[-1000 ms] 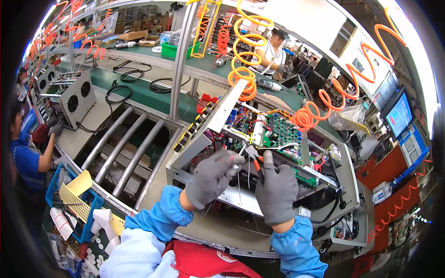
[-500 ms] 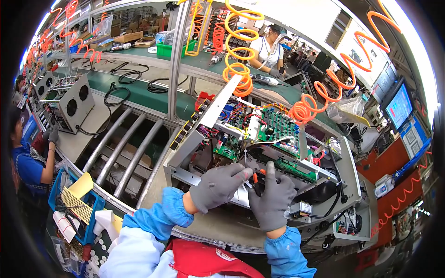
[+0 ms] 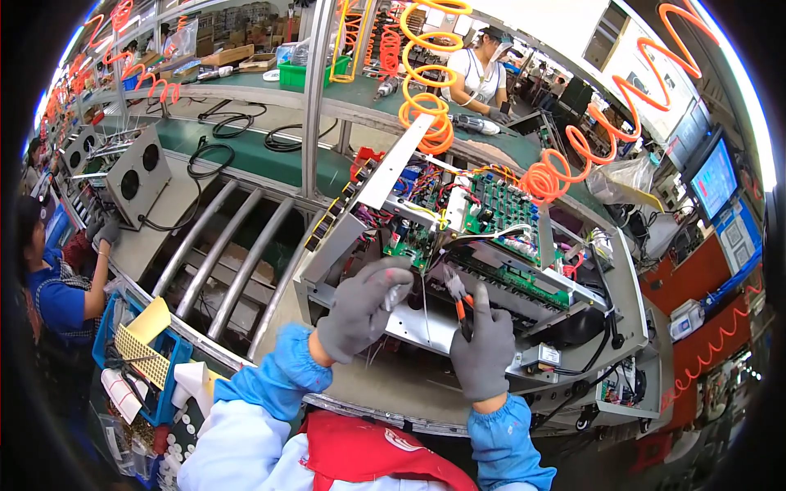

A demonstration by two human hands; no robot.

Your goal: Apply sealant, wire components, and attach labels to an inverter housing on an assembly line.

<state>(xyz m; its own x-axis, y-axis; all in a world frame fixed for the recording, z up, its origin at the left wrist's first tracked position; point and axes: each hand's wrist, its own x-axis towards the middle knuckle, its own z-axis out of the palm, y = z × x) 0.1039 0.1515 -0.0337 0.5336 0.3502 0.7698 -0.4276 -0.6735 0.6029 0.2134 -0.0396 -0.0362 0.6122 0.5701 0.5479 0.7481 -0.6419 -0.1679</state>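
Note:
My right hand (image 3: 483,344), in a grey glove, is closed around a pair of cutting pliers (image 3: 461,301) with orange and black handles. Their metal jaws point up toward the opened metal unit (image 3: 426,331). To the left, my gloved left hand (image 3: 366,309) is curled closed in front of the unit's lower left; whatever lies in its fingers is too small to name. Between my hands a thin white strip (image 3: 425,307) hangs from the wiring. Green circuit boards (image 3: 501,214) and coloured wires (image 3: 422,184) fill the unit's upper part.
Metal rollers (image 3: 217,262) run left of the unit. A blue basket (image 3: 176,380) with papers stands at lower left, near a co-worker in blue (image 3: 61,286). Another person (image 3: 479,74) works across the line. Coiled orange hoses (image 3: 430,123) hang overhead; a monitor (image 3: 711,180) is at right.
My left hand has drawn back left and down, away from the pliers, its fingers now curled. The pliers have shifted slightly right with my right hand. The view has turned a little.

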